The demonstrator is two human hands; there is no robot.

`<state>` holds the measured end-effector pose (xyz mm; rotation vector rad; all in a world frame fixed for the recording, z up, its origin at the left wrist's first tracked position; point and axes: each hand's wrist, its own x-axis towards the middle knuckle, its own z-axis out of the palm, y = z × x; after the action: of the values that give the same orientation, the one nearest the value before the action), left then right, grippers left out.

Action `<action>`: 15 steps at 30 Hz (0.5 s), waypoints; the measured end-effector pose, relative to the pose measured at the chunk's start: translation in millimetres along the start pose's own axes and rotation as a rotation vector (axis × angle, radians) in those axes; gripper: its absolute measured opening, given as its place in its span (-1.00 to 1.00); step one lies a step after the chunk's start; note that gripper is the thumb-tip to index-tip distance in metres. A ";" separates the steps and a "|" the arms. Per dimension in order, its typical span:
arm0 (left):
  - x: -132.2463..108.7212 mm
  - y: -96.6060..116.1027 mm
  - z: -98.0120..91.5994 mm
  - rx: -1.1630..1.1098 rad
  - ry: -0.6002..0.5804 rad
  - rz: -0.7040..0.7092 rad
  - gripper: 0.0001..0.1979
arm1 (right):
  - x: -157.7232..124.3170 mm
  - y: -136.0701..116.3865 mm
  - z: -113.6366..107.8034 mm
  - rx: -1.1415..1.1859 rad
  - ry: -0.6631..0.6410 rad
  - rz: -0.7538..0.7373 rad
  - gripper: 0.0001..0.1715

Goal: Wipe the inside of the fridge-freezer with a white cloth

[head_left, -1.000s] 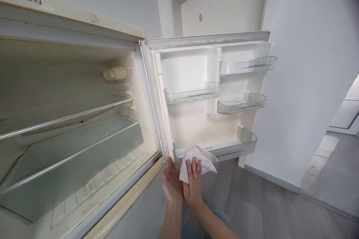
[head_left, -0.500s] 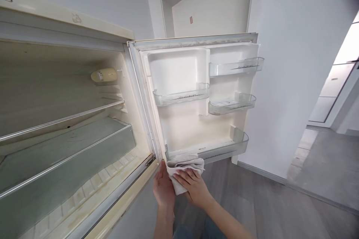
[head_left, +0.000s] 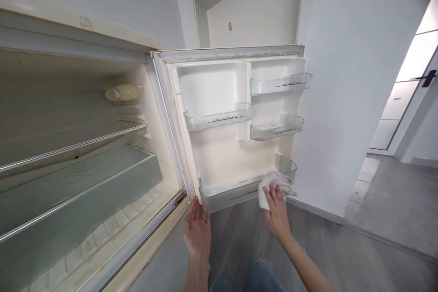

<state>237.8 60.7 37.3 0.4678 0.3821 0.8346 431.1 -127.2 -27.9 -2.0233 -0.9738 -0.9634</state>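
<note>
An old cream fridge stands open, its door [head_left: 222,159] swung out to the right. My right hand [head_left: 276,212] presses a white cloth [head_left: 270,188] against the right end of the door's bottom clear bin [head_left: 229,194]. My left hand [head_left: 196,230] lies flat with fingers stretched out, touching the door's lower left corner beside the hinge edge. It holds nothing.
Three more clear bins hang on the door: an upper left bin [head_left: 217,121], an upper right bin [head_left: 280,84] and a middle right bin [head_left: 277,130]. Inside the fridge are glass shelves [head_left: 78,182]. A white wall [head_left: 345,100] stands right behind the door; grey floor [head_left: 342,246] lies below.
My right hand has slid the cloth from the bottom bin's left end to its right end. My left hand stayed at the door's lower left corner. The view shifted slightly right.
</note>
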 end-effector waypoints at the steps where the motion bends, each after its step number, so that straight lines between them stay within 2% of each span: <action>1: 0.1 -0.4 -0.1 0.002 0.002 0.003 -0.62 | 5.0 9.2 -1.9 0.050 0.044 0.081 -0.24; 3: 0.9 -1.5 -0.6 0.010 0.008 0.009 -0.62 | 17.1 27.7 -6.3 0.174 0.145 0.272 -0.30; 6: 2.8 -4.1 -2.3 0.026 0.015 0.019 -0.62 | 40.3 52.4 -12.2 0.406 0.297 0.616 -0.27; 8: 4.2 -6.2 -4.1 0.040 0.009 0.029 -0.60 | 57.6 65.3 -13.3 0.656 0.438 0.913 -0.31; 10: 5.3 -8.0 -6.0 0.054 -0.001 0.040 -0.59 | 73.4 74.5 -11.4 0.914 0.586 1.173 -0.43; 12: 5.7 -9.4 -7.3 0.061 -0.007 0.050 -0.58 | 84.6 79.0 -8.3 1.123 0.665 1.305 -0.51; 15: 5.5 -10.8 -7.6 0.077 -0.017 0.059 -0.58 | 90.5 75.7 -6.5 1.409 0.649 1.342 -0.48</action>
<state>243.9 60.5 24.4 0.5597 0.3868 0.8749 532.6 -139.4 31.4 -0.6360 0.2367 0.0178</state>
